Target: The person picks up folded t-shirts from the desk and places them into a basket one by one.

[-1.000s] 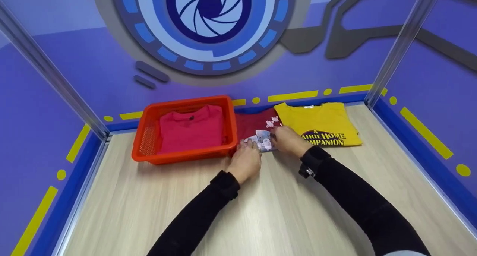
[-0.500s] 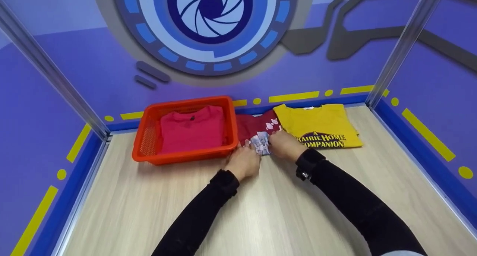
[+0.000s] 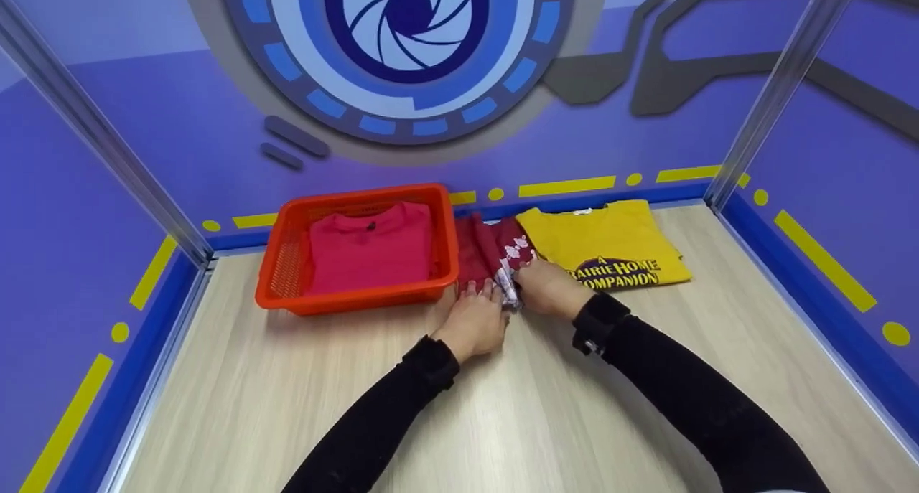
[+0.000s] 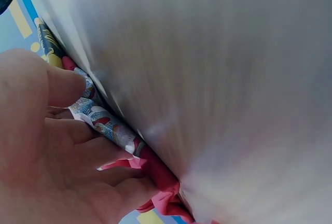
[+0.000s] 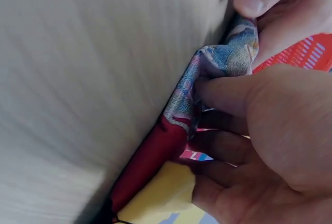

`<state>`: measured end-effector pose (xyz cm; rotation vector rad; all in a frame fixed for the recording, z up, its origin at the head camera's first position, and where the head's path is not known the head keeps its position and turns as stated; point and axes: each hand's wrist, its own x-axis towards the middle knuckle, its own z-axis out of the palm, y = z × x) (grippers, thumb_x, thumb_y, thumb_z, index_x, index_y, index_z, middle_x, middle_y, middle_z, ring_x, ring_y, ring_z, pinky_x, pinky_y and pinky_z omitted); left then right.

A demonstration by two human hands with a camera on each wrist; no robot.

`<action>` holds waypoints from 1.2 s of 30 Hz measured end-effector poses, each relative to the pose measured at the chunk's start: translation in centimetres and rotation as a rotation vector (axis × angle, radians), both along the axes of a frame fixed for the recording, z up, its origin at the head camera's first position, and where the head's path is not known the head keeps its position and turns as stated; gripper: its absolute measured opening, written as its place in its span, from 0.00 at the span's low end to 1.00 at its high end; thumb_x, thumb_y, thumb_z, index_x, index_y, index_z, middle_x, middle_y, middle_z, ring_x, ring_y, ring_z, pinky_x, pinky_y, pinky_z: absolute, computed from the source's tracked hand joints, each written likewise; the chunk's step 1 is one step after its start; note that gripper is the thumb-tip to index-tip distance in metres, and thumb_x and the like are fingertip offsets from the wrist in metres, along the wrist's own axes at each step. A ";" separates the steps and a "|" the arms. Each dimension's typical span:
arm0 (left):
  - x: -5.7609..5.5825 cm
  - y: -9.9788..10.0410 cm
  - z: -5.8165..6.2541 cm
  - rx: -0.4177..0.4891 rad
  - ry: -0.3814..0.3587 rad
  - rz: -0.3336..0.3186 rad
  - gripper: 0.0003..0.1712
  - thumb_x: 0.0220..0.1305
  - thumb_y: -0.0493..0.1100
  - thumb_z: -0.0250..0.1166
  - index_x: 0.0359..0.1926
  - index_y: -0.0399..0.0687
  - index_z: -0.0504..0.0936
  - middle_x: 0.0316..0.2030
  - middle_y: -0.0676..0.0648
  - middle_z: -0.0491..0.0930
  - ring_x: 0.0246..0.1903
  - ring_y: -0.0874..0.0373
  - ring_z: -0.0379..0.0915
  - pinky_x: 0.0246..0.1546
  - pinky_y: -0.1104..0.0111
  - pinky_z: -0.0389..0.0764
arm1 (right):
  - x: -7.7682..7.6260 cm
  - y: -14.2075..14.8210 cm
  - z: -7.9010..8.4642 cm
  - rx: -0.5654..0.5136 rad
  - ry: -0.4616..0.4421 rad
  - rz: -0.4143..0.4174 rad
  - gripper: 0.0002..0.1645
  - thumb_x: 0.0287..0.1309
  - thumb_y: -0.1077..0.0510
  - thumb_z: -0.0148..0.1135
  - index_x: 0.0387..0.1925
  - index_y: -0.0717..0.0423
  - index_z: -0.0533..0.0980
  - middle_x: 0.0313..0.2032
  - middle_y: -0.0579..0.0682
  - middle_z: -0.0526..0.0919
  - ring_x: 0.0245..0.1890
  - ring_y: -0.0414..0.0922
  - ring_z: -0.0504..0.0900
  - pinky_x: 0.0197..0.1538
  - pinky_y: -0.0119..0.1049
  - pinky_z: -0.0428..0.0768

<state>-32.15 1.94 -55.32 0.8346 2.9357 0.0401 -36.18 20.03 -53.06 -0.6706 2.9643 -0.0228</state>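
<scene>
A dark red shirt [image 3: 478,252] with white motifs and a blue-grey printed panel lies between a basket and a yellow shirt. My right hand [image 3: 547,287] pinches its printed front part [image 5: 184,92] between thumb and fingers, and a ridge of cloth rises there. The left hand [image 3: 474,324] rests on the front left of the same shirt with fingers extended over the cloth. In the left wrist view, that hand's thumb [image 4: 67,86] lies at the printed front edge. The yellow shirt [image 3: 603,235], with dark lettering, lies folded just right of my right hand.
An orange basket [image 3: 359,303] with a folded pink shirt [image 3: 370,252] inside stands left of the dark red shirt, against the back wall [image 3: 402,156]. The wooden table [image 3: 546,407] extends in front, with metal-framed side walls.
The dark red shirt's printed part has been drawn into a narrow upright ridge beside my right hand. Both hands have shifted slightly nearer me, and the yellow shirt has slid a little left.
</scene>
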 end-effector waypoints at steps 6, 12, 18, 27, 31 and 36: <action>0.1 -0.1 -0.6 -0.013 0.051 0.006 0.35 0.84 0.53 0.53 0.80 0.36 0.70 0.79 0.33 0.72 0.76 0.30 0.72 0.76 0.47 0.78 | 0.0 0.3 0.1 -0.012 -0.023 -0.013 0.13 0.72 0.57 0.70 0.49 0.64 0.86 0.46 0.66 0.91 0.49 0.63 0.90 0.61 0.59 0.88; 0.6 -0.3 0.2 -0.033 0.006 0.035 0.35 0.85 0.53 0.55 0.82 0.37 0.68 0.81 0.34 0.70 0.78 0.30 0.70 0.77 0.43 0.76 | 0.1 0.5 0.2 -0.040 -0.032 -0.039 0.14 0.74 0.56 0.69 0.47 0.66 0.86 0.46 0.66 0.91 0.47 0.62 0.89 0.61 0.58 0.88; 0.8 -0.7 0.6 -0.035 -0.015 0.047 0.34 0.83 0.51 0.58 0.80 0.37 0.72 0.79 0.35 0.73 0.76 0.31 0.73 0.75 0.42 0.78 | -0.3 1.4 0.5 -0.104 -0.066 -0.081 0.19 0.72 0.52 0.73 0.50 0.66 0.86 0.45 0.63 0.91 0.44 0.58 0.87 0.62 0.56 0.87; 1.8 -2.0 0.4 0.016 0.024 0.016 0.32 0.76 0.45 0.62 0.76 0.34 0.76 0.75 0.31 0.77 0.72 0.28 0.77 0.72 0.46 0.82 | -0.9 2.6 -0.1 -0.109 -0.073 -0.147 0.25 0.78 0.49 0.66 0.59 0.67 0.83 0.51 0.67 0.89 0.48 0.60 0.85 0.66 0.58 0.86; 2.6 -2.5 0.1 0.012 0.050 0.002 0.31 0.78 0.46 0.62 0.75 0.37 0.77 0.74 0.32 0.77 0.71 0.28 0.78 0.71 0.39 0.81 | -1.1 2.8 -0.2 -0.116 -0.061 -0.141 0.28 0.80 0.47 0.63 0.60 0.69 0.82 0.56 0.68 0.88 0.53 0.63 0.86 0.70 0.59 0.83; 3.4 -3.2 0.2 0.010 0.062 -0.034 0.29 0.81 0.47 0.60 0.75 0.37 0.78 0.74 0.31 0.78 0.72 0.30 0.78 0.73 0.42 0.80 | -1.2 3.0 -0.1 -0.102 -0.027 -0.144 0.29 0.81 0.47 0.61 0.63 0.69 0.81 0.64 0.69 0.84 0.62 0.65 0.84 0.76 0.59 0.78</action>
